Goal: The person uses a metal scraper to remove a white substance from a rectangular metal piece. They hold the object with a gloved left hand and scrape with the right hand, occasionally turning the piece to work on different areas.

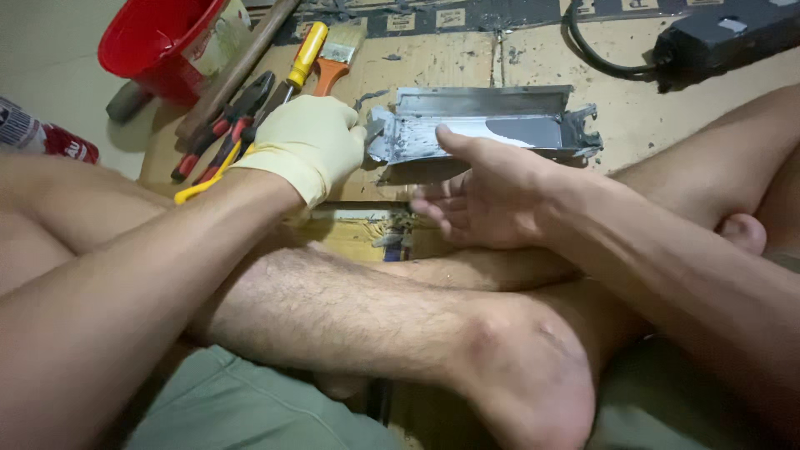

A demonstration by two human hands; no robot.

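My gloved left hand (304, 142) pinches the stiff, light metal channel (483, 125) by its ragged, putty-smeared left end, slippery there, while my bare right hand (487, 196) hovers open.

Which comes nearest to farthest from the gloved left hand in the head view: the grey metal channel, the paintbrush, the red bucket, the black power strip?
From the left hand:
1. Grey metal channel, touching, just right.
2. Paintbrush, above it.
3. Red bucket, upper left.
4. Black power strip, far upper right.
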